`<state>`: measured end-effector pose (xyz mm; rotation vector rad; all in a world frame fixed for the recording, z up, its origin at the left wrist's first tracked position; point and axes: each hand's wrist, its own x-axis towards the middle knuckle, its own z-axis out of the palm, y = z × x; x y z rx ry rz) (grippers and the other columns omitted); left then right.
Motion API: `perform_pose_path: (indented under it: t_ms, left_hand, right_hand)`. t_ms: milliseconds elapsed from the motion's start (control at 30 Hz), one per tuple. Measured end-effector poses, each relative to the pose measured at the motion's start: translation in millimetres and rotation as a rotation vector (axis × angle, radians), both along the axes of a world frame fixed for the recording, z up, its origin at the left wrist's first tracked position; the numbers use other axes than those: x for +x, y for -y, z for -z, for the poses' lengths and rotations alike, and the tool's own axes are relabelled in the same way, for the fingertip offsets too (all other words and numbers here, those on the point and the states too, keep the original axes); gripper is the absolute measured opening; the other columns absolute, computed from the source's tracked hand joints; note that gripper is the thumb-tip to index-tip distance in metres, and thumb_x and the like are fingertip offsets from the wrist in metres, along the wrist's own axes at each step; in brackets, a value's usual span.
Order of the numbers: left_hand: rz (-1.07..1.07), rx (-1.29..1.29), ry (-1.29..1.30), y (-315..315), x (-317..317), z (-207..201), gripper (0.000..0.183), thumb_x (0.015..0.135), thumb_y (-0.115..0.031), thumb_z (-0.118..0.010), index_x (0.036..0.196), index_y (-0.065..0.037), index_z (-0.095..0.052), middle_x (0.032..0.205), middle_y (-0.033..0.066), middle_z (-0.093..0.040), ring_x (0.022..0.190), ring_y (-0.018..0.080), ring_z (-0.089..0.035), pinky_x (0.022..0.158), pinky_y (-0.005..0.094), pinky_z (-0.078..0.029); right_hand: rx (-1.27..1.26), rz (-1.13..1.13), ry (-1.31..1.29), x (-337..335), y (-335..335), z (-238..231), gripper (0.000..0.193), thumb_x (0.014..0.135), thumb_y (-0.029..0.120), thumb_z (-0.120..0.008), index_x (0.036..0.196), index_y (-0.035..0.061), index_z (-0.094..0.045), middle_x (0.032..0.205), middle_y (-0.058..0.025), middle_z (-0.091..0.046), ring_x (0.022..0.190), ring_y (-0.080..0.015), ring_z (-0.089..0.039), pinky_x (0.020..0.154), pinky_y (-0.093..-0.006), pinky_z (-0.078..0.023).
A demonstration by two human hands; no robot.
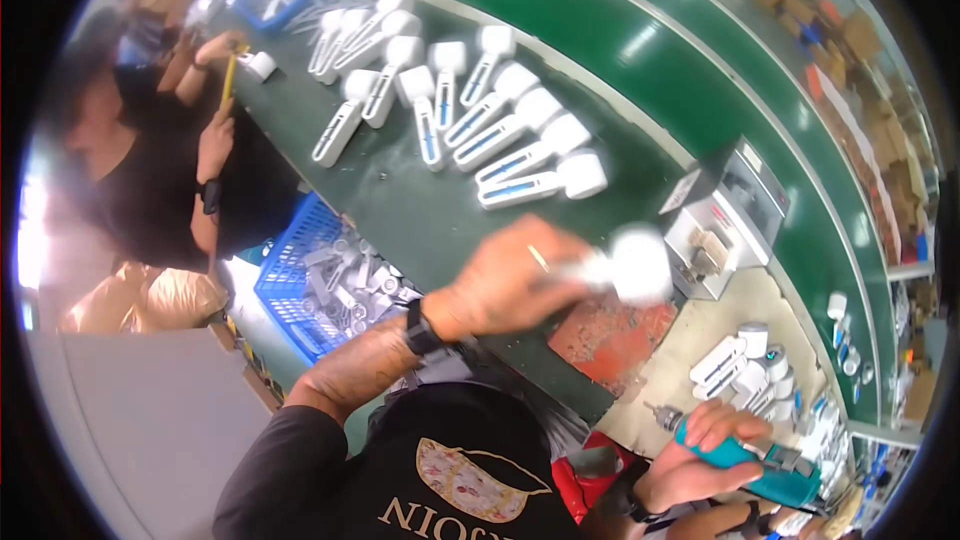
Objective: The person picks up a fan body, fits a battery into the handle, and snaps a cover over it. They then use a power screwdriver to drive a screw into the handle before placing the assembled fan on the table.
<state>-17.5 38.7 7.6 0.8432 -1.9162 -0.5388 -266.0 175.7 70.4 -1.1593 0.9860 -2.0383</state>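
Note:
My left hand, with a black watch on its wrist, is closed over the reddish, worn board. It grips a white plastic handled device with a rounded head, smeared by motion. The handle is partly hidden by my fingers. At the lower right my right hand is wrapped round a teal power drill. The drill's metal chuck and bit point left, apart from the white device. Just beyond the drill lies a cluster of similar white devices.
Several white devices with blue strips lie on the green table. A blue basket of grey parts stands left of my arm. Right of my left hand is a metal box-shaped apparatus. At far left a co-worker's hand holds a yellow tool.

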Motion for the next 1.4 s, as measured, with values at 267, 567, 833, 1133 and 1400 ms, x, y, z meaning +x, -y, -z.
perform_pose_path:
  t_ms: [267, 567, 833, 1133, 1400]
  left_hand:
    - [-0.922, 0.045, -0.029, 94, 203, 5, 0.033, 0.098, -0.015, -0.064, 0.128, -0.001, -0.063, 0.118, 0.0195, -0.071, 0.116, 0.0297, -0.066, 0.101, 0.0374, -0.049]
    - [-0.658, -0.130, 0.455, 228, 231, 21, 0.033, 0.094, -0.024, -0.070, 0.123, -0.008, -0.067, 0.117, 0.0154, -0.072, 0.113, 0.0350, -0.066, 0.100, 0.0432, -0.049]
    - [-0.361, -0.060, 0.242, 151, 29, -66, 0.021, 0.095, -0.015, -0.070, 0.113, -0.004, -0.071, 0.108, 0.0129, -0.072, 0.099, 0.0298, -0.069, 0.087, 0.0396, -0.055]
    - [0.539, 0.037, 0.423, -4, -270, 10, 0.056, 0.097, -0.050, -0.058, 0.114, 0.003, -0.060, 0.107, 0.0225, -0.068, 0.096, 0.0378, -0.068, 0.086, 0.0445, -0.053]
    - [0.437, 0.075, 0.355, 10, -268, 41, 0.045, 0.093, -0.046, -0.061, 0.111, -0.004, -0.059, 0.099, 0.0176, -0.065, 0.104, 0.0366, -0.063, 0.092, 0.0449, -0.046]
  right_hand:
    - [0.222, 0.076, -0.105, -4, -13, 28, 0.060, 0.099, 0.065, -0.051, 0.107, 0.0052, -0.049, 0.066, -0.0027, -0.047, 0.058, -0.0140, -0.045, 0.059, -0.0295, -0.038]
    - [0.238, 0.005, -0.023, 0, -22, 26, 0.065, 0.093, 0.065, -0.063, 0.104, 0.0024, -0.049, 0.067, -0.0065, -0.053, 0.056, -0.0182, -0.053, 0.060, -0.0333, -0.047]
    - [0.402, -0.049, 0.002, -1, -47, 14, 0.070, 0.085, 0.054, -0.079, 0.117, -0.0019, -0.052, 0.085, -0.0095, -0.058, 0.074, -0.0183, -0.057, 0.066, -0.0327, -0.046]
    - [0.408, 0.020, -0.054, -7, -68, 17, 0.065, 0.089, 0.052, -0.076, 0.115, -0.0016, -0.051, 0.081, -0.0102, -0.056, 0.073, -0.0206, -0.056, 0.066, -0.0336, -0.046]
    - [0.400, 0.076, -0.028, -15, -81, 23, 0.069, 0.088, 0.056, -0.075, 0.115, -0.0023, -0.051, 0.081, -0.0101, -0.056, 0.074, -0.0214, -0.057, 0.067, -0.0344, -0.047]
